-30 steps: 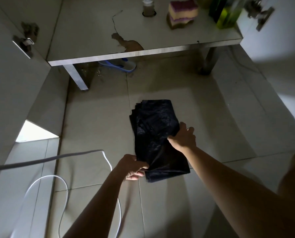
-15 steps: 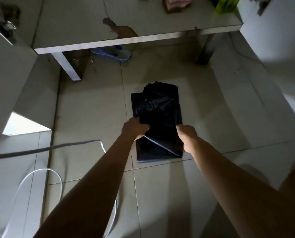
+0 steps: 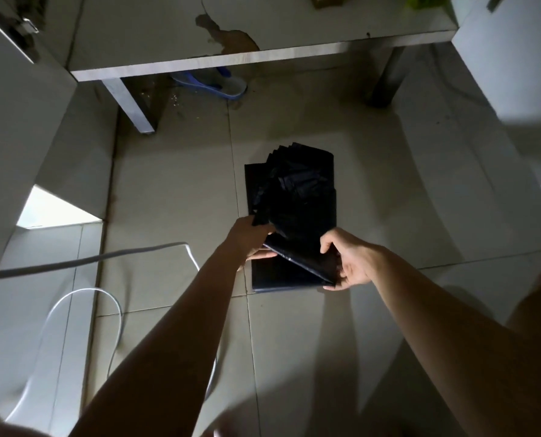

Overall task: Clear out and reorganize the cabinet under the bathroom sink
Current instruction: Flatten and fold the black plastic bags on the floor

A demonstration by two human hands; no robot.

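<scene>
A stack of black plastic bags (image 3: pixel 297 197) lies flat on the tiled floor in front of the open cabinet. My left hand (image 3: pixel 250 236) grips the left edge of the upper folded bags. My right hand (image 3: pixel 351 263) pinches the near right corner of one sheet and holds it raised off the sheet below. The cabinet floor (image 3: pixel 174 29) at the top is pale, with a brown damaged patch (image 3: pixel 234 37) near its front edge.
Open cabinet doors stand at left (image 3: pixel 14 99) and right (image 3: pixel 511 58). A blue sandal (image 3: pixel 212 85) lies under the cabinet between its metal legs (image 3: pixel 130 107). A white cable (image 3: pixel 83 291) loops over the floor at the left. A green bottle (image 3: pixel 420 0) shows at the top edge.
My left hand moved up from the near edge to the left side of the bags. My right hand shifted down to the near right corner and lifted one sheet. The view tilted down.
</scene>
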